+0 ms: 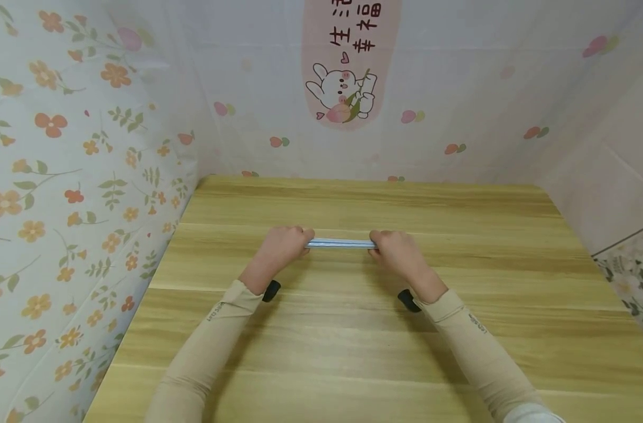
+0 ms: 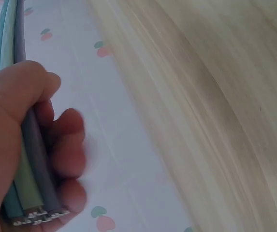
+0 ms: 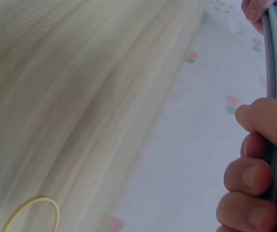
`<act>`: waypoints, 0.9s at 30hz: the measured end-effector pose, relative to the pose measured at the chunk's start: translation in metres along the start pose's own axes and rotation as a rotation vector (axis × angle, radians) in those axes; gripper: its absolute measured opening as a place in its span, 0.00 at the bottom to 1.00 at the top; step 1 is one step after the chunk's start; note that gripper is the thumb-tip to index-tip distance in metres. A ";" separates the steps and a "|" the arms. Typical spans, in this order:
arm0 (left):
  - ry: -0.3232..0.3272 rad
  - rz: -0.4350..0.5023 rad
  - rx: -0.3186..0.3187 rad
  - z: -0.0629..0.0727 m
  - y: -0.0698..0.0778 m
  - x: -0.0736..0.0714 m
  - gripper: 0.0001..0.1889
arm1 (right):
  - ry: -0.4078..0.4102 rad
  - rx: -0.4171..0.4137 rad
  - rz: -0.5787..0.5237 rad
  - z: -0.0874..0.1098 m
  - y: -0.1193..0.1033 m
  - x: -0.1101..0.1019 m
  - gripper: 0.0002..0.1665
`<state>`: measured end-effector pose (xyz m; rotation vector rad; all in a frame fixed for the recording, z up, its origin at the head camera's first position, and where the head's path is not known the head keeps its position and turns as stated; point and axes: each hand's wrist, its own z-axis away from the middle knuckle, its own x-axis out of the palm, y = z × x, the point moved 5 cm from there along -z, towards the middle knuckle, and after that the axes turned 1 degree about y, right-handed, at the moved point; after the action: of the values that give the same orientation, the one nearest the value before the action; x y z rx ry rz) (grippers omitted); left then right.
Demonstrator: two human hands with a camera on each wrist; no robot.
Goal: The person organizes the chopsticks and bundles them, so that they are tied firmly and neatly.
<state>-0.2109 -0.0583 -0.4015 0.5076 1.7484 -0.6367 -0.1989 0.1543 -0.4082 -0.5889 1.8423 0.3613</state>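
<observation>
Head view: over the table (image 1: 327,358), your left hand (image 1: 283,247) grips the strand bundle (image 1: 341,243) at 9 o'clock, your right hand (image 1: 399,251) at 3 o'clock, probably to keep it straight. Left wrist view: fingers (image 2: 69,157) curl round it; silvery tips (image 2: 37,216) lie toward 7 o'clock. Right wrist view: fingers (image 3: 247,211) curl likewise.

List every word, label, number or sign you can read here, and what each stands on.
"幸福": sideways on the pink rabbit panel of the backdrop.
"生": same panel; the next character is cut off by the frame.
Left sleeve: small print, too blurred to read surely.
Right sleeve: likewise.
Held blue, green and purple bundle: no text visible.
</observation>
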 end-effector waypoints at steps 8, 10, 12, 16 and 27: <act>0.127 -0.018 0.005 0.002 0.002 -0.006 0.16 | 0.101 0.013 0.089 0.000 0.001 -0.011 0.20; 0.163 -0.017 0.008 0.002 0.002 -0.007 0.14 | 0.109 0.015 0.096 0.000 0.001 -0.013 0.20; 0.193 -0.029 0.022 0.001 0.003 -0.009 0.12 | 0.114 0.017 0.096 0.000 0.001 -0.014 0.20; 0.211 -0.063 0.054 -0.001 0.004 -0.011 0.09 | 0.129 0.027 0.091 0.000 0.001 -0.015 0.21; 0.150 -0.024 -0.004 -0.002 0.005 -0.010 0.12 | 0.193 0.064 0.076 -0.001 0.003 -0.018 0.18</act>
<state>-0.2067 -0.0536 -0.3922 0.5438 1.8991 -0.6254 -0.1965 0.1602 -0.3914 -0.5255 2.0583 0.3032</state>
